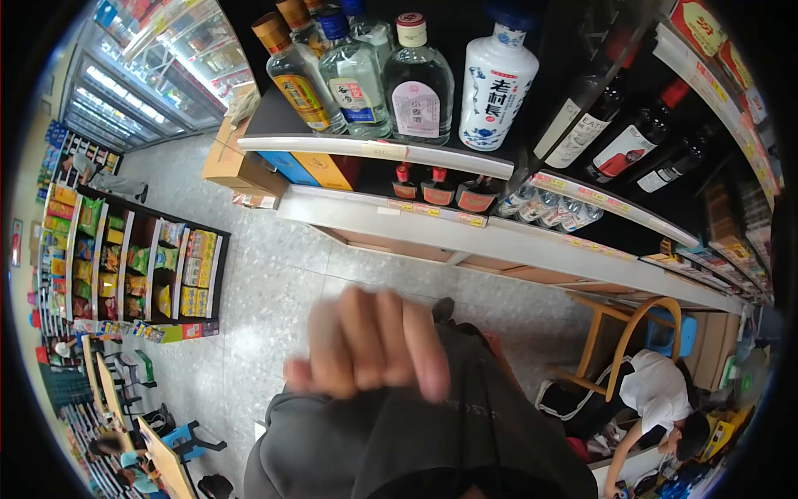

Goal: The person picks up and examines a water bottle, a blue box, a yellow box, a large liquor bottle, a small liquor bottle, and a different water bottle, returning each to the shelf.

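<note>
What appears to be my left hand (366, 345) is raised in front of my dark shirt (399, 441), blurred by motion. Its fingers are curled in, and no object shows in them. My right hand does not appear. Beyond the raised hand stands a liquor shelf (366, 149). Along it are a white and blue ceramic bottle (499, 87), a clear bottle with a pink label (418, 91), a blue-capped bottle (353, 79) and an amber-labelled bottle (303, 79). The hand is well apart from all of them.
Wine bottles (628, 141) lean at the right. A snack rack (158, 258) stands left on the grey floor (258, 274). A wooden chair (611, 341) and a person in white (661, 391) are at lower right. Cardboard boxes (229, 158) rest beside the shelf.
</note>
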`<state>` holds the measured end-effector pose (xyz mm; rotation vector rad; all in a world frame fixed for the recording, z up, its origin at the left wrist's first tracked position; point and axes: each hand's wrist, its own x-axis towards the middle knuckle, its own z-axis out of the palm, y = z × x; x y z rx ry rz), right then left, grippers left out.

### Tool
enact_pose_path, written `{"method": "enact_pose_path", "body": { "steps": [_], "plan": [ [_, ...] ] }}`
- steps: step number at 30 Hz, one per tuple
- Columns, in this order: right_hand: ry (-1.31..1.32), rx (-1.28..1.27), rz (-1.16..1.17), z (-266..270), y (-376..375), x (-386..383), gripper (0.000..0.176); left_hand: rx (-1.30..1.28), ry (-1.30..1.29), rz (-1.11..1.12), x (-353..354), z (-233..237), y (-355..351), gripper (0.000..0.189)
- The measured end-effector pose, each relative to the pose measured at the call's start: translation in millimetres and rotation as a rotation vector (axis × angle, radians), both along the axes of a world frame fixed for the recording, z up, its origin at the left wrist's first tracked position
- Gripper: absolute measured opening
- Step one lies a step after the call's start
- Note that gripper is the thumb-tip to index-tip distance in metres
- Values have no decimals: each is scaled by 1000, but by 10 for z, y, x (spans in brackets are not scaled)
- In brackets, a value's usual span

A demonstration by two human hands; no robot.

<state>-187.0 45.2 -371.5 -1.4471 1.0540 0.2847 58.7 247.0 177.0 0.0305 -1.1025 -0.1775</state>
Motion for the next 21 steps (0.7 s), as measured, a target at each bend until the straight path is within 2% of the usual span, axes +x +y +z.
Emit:
{"method": "enact_pose_path", "body": {
  "steps": [2, 3, 6, 9, 12, 15, 18, 21],
  "plan": [
    [6, -3, 11, -6, 30, -24, 23, -118, -181, -41, -95, 231, -30, 54],
    [10, -1, 16, -8, 42, -37, 23, -57, -260, -113, -86, 306, 42, 52],
    [14, -1, 21, 3, 87, -20, 23, 46, -177, -110, -264, 434, 165, 46],
    [14, 3, 24, 39, 141, -21, 23, 20, -110, -71, -318, 477, 165, 42],
    [16, 6, 24, 60, 161, -8, 23, 47, -198, -84, -257, 453, 216, 40],
    [20, 7, 28, 78, 184, 11, 23, -134, -448, -101, -245, 341, 315, 51],
    [22, 5, 40, 72, 193, 25, 23, 74, -185, -72, -281, 529, 174, 40],
    [23, 5, 52, 68, 202, 25, 23, 19, -108, 44, -309, 523, 180, 40]
  ]
}}
